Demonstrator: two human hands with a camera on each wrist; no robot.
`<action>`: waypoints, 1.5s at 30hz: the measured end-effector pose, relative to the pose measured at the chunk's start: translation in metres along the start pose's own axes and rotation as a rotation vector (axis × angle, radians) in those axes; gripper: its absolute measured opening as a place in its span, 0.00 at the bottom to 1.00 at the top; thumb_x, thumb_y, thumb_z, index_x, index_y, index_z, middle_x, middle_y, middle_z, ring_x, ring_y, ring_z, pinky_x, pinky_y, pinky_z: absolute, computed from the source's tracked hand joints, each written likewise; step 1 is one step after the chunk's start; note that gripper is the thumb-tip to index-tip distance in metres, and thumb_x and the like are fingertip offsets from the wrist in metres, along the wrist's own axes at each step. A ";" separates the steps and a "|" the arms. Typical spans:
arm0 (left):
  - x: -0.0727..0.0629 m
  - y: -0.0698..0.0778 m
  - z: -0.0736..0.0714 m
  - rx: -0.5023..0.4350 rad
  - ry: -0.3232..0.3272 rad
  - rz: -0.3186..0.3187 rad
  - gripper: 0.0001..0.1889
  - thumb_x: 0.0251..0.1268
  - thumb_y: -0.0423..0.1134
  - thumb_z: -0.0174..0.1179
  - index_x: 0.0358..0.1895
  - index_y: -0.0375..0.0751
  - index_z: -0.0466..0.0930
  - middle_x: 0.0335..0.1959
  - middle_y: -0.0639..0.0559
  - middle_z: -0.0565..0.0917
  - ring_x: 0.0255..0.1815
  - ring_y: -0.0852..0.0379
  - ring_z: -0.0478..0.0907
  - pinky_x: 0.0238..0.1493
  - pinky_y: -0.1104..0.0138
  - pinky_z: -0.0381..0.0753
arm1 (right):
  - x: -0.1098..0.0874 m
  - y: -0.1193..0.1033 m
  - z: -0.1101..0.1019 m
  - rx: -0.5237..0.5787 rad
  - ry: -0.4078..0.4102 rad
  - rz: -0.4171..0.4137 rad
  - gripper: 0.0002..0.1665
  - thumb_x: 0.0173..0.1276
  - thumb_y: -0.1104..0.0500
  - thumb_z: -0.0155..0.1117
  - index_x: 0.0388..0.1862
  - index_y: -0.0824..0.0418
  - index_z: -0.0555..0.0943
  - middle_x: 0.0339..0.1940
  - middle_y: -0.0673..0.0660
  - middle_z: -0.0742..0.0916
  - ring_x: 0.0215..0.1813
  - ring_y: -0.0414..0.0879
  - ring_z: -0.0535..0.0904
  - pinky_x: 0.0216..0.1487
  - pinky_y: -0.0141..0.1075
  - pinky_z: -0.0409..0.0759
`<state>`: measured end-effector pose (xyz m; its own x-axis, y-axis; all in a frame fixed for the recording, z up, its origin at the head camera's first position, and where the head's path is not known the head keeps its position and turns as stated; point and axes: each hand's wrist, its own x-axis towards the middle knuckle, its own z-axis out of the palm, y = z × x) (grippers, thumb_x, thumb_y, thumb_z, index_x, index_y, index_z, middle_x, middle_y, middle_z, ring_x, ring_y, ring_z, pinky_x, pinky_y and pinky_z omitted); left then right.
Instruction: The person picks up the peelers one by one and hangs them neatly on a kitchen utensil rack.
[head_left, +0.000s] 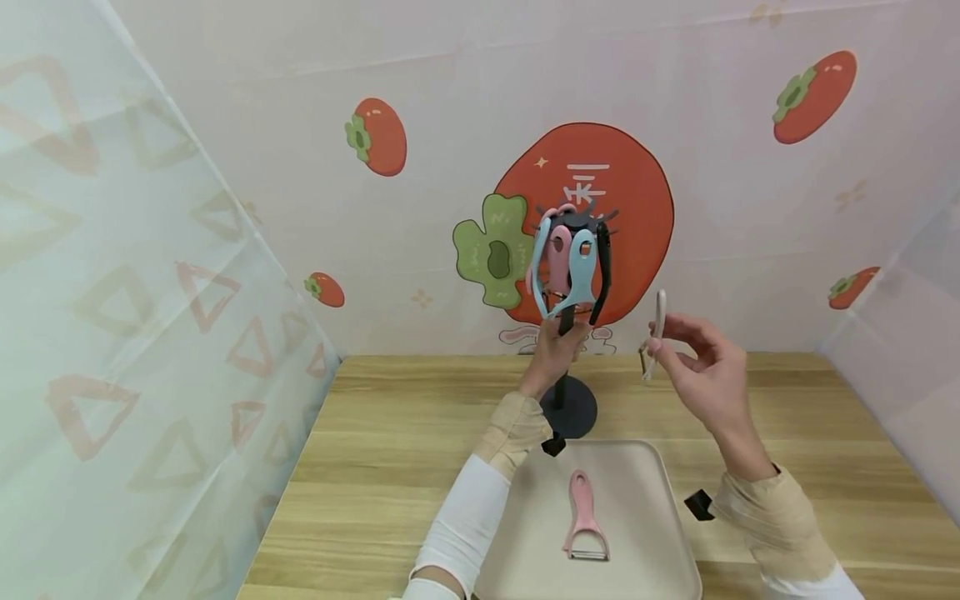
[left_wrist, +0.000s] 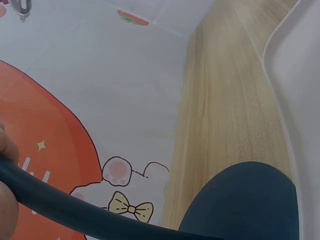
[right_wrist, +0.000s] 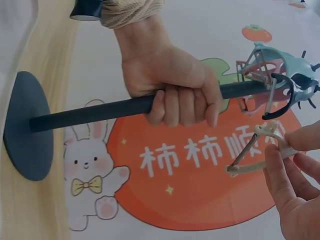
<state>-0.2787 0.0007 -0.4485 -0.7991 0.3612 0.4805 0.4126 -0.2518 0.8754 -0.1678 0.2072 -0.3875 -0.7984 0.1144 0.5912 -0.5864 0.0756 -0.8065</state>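
Observation:
My left hand [head_left: 557, 354] grips the dark pole [right_wrist: 95, 113] of a hook stand, its fingers wrapped round the pole below the hooks. Several peelers hang from the stand's top: light blue ones [head_left: 582, 268], pink ones [head_left: 558, 260] and a black one [head_left: 603, 271]. To the right of the stand, my right hand [head_left: 708, 367] pinches a cream-white peeler [head_left: 660, 315] between thumb and fingers, apart from the hooks. In the right wrist view that white peeler [right_wrist: 250, 150] shows its blade and frame. A pink peeler [head_left: 582, 508] lies on the beige tray [head_left: 652, 500] in front.
The stand's round dark base [head_left: 573, 408] stands on the wooden table [head_left: 375, 467], just behind the tray. A patterned wall sheet [head_left: 420, 250] rises behind the table, with other sheets at the left and right sides.

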 end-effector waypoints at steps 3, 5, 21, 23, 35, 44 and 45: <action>0.002 0.000 0.000 -0.012 -0.010 -0.015 0.29 0.84 0.33 0.51 0.14 0.43 0.60 0.10 0.61 0.58 0.09 0.59 0.48 0.16 0.64 0.54 | 0.008 -0.004 0.001 0.008 0.005 -0.018 0.21 0.66 0.80 0.69 0.59 0.79 0.81 0.49 0.54 0.92 0.52 0.42 0.89 0.47 0.28 0.87; 0.003 -0.001 -0.001 -0.022 -0.015 -0.043 0.29 0.84 0.34 0.51 0.14 0.44 0.60 0.10 0.61 0.58 0.09 0.59 0.48 0.16 0.64 0.54 | 0.013 -0.006 0.002 0.025 0.008 -0.027 0.21 0.66 0.80 0.69 0.59 0.79 0.81 0.50 0.56 0.92 0.52 0.43 0.89 0.48 0.29 0.87; -0.007 -0.018 -0.003 -0.060 0.038 -0.142 0.29 0.76 0.30 0.55 0.11 0.50 0.64 0.09 0.62 0.60 0.10 0.60 0.52 0.17 0.65 0.54 | 0.032 -0.020 0.011 0.099 0.036 -0.081 0.23 0.65 0.80 0.69 0.60 0.78 0.82 0.52 0.62 0.89 0.53 0.45 0.88 0.49 0.28 0.87; -0.006 -0.018 -0.002 -0.056 0.051 -0.144 0.29 0.76 0.30 0.54 0.10 0.50 0.64 0.09 0.63 0.60 0.10 0.60 0.52 0.17 0.65 0.54 | 0.036 -0.022 0.012 0.087 0.044 -0.094 0.23 0.65 0.79 0.70 0.60 0.77 0.82 0.52 0.59 0.89 0.53 0.45 0.88 0.50 0.28 0.86; -0.004 -0.020 -0.002 -0.062 0.048 -0.132 0.29 0.75 0.31 0.55 0.09 0.49 0.64 0.08 0.64 0.60 0.08 0.60 0.51 0.15 0.65 0.53 | 0.068 -0.029 0.027 0.115 0.060 -0.079 0.21 0.69 0.72 0.73 0.61 0.70 0.87 0.48 0.55 0.94 0.50 0.44 0.92 0.54 0.30 0.86; -0.004 -0.019 -0.002 -0.045 0.049 -0.136 0.29 0.75 0.33 0.55 0.09 0.50 0.63 0.08 0.64 0.60 0.09 0.60 0.50 0.15 0.64 0.52 | 0.079 -0.027 0.031 0.106 0.082 -0.061 0.19 0.70 0.69 0.74 0.59 0.67 0.88 0.47 0.53 0.95 0.49 0.43 0.93 0.57 0.30 0.84; -0.004 -0.019 -0.002 -0.043 0.047 -0.136 0.29 0.75 0.33 0.55 0.09 0.49 0.63 0.08 0.64 0.60 0.09 0.60 0.50 0.15 0.64 0.52 | 0.080 -0.027 0.032 0.113 0.086 -0.063 0.19 0.70 0.69 0.74 0.59 0.67 0.88 0.47 0.53 0.95 0.49 0.43 0.93 0.57 0.30 0.84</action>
<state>-0.2842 0.0021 -0.4670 -0.8666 0.3520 0.3537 0.2807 -0.2423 0.9287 -0.2208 0.1828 -0.3183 -0.7477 0.1978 0.6339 -0.6504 -0.0258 -0.7591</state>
